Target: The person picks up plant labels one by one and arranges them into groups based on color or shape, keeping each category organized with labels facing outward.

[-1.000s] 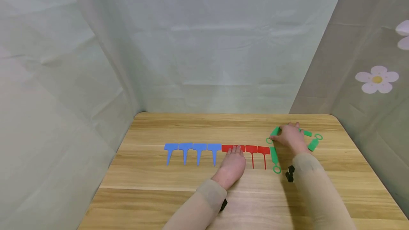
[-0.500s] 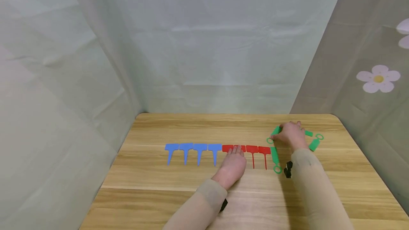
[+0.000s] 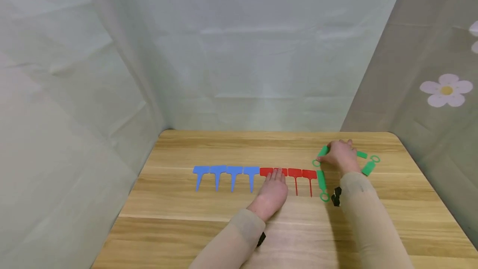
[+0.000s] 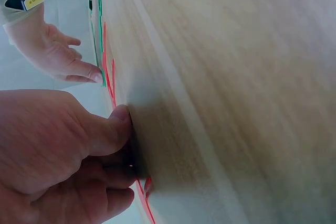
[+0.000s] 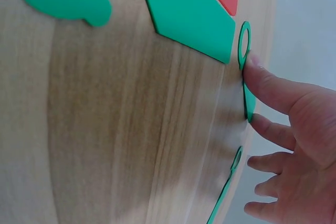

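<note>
Meanwhile, the right hand (image 3: pixel 340 155) touched a green tag (image 3: pixel 322 152) at the bench's (image 3: pixel 209 211) far right, fingers extended; the left hand (image 3: pixel 273 191) rested flat, fingers relaxed, on red tags (image 3: pixel 295 173).

The bench (image 3: pixel 209 227) is seen from above and in front by the head view, angled downward, at middling distance; it is grazed edge-on by the left wrist view, very near; the green tags (image 5: pixel 189 11) are viewed closely from the right wrist; the right hand (image 4: pixel 55 51) is shared by all three views.
</note>
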{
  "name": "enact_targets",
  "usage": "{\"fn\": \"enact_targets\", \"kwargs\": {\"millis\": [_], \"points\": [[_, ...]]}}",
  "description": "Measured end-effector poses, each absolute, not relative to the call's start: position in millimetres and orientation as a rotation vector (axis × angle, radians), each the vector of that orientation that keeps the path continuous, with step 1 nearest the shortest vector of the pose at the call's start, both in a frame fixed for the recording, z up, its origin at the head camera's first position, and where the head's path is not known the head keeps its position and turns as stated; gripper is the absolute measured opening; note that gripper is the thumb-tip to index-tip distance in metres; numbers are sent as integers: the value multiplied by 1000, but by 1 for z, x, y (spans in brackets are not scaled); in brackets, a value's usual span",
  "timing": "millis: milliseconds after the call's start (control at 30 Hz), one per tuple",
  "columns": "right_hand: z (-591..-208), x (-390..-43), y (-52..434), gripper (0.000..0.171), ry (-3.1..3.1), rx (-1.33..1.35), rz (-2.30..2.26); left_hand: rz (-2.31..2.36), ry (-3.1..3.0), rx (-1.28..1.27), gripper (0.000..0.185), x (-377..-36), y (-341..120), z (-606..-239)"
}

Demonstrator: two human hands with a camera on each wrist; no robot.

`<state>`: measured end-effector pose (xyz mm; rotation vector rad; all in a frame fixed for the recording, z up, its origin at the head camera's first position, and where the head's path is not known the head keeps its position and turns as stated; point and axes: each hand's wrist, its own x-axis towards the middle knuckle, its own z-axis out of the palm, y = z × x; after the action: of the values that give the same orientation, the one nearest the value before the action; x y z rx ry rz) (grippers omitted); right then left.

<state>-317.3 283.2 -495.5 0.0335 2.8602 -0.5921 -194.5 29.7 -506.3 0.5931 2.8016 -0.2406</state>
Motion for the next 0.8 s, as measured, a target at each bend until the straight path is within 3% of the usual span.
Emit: {"fn": "enact_targets", "kwargs": {"millis": [500, 800], "points": [[-495, -316, 273, 67, 2887, 45, -532, -198, 2823, 582, 53, -189, 26, -513], [-497, -319, 275, 74, 2867, 90, -581, -176, 2817, 597, 53, -188, 24, -510]]}}
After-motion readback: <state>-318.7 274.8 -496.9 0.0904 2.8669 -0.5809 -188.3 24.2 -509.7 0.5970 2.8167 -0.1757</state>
